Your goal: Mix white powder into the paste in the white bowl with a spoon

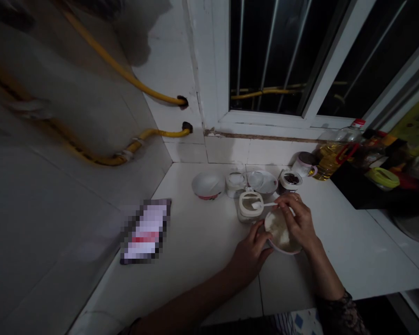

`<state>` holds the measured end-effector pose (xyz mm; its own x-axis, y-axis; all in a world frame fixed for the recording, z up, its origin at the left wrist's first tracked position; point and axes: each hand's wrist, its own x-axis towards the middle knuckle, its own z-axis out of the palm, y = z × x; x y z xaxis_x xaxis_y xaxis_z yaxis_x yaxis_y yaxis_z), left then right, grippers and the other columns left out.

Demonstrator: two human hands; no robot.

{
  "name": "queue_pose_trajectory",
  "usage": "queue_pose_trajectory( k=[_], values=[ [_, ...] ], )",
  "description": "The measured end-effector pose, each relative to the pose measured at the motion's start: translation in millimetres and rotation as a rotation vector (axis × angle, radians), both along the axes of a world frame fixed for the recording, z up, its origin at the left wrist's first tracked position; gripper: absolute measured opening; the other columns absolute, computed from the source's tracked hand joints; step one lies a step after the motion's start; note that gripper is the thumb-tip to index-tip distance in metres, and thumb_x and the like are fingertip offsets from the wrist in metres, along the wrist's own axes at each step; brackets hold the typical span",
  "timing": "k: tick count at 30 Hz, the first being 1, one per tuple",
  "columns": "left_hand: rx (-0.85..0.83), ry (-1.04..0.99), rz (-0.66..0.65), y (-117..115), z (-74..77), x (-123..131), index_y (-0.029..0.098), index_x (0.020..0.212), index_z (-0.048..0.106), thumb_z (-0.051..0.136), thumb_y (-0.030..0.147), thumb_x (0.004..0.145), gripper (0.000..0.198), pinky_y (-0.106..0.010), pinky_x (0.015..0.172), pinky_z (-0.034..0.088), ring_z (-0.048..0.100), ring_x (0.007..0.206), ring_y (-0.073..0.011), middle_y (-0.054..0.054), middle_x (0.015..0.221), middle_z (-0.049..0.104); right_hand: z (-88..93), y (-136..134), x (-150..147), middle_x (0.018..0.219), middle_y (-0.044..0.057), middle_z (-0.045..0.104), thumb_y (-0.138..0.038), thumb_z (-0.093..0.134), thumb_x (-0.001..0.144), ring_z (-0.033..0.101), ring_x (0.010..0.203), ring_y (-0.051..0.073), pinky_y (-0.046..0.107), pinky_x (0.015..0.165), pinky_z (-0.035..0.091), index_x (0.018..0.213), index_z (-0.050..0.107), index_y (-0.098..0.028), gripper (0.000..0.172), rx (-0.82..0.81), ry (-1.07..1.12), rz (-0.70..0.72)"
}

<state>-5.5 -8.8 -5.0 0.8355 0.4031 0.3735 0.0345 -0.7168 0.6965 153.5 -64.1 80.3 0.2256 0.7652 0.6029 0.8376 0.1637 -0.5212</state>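
Note:
My left hand (254, 249) grips the near left rim of a bowl (289, 252) with whitish contents (280, 228). Above that bowl, my right hand (296, 218) pinches the handle of a small white spoon (261, 204). The spoon points left, and its head is over the mouth of a square white-rimmed jar (250, 211). Whether the spoon touches what is in the jar, I cannot tell. Part of the bowl is hidden under my right hand.
Behind the jar stand a white bowl (208, 184), a clear container (236, 186), another bowl (268, 181) and a jar with dark contents (290, 180). To the right are a mug (303, 165) and an oil bottle (326, 160). A blurred flat device (145, 231) leans at the left wall.

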Motion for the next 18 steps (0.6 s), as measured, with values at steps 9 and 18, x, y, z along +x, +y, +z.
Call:
queue_pose_trajectory(
  k=[9,18],
  values=[
    [-0.024,0.034,-0.005,0.5,2.8,-0.9,0.022,0.107,0.05,0.055,0.013,0.084,0.025,-0.041,0.092,0.05,0.054,0.115,-0.0243,-0.012,0.136,0.038,0.7,-19.1,25.8,0.072,0.004,0.06,-0.021,0.042,0.085,0.054,0.079,0.022,0.038,0.08,0.039,0.079,0.059,-0.022,0.017,-0.198,-0.028,-0.09],
    [-0.02,0.039,0.01,-0.6,-0.8,-1.0,0.022,0.107,0.05,0.055,0.014,0.085,0.024,-0.037,0.087,0.053,0.058,0.109,-0.0231,-0.011,0.137,0.036,-12.5,-9.0,21.8,0.057,0.0,0.057,-0.02,0.043,0.076,0.053,0.067,0.019,0.029,0.065,0.038,0.069,0.059,-0.021,0.018,-0.423,0.29,-0.117]
  ],
)
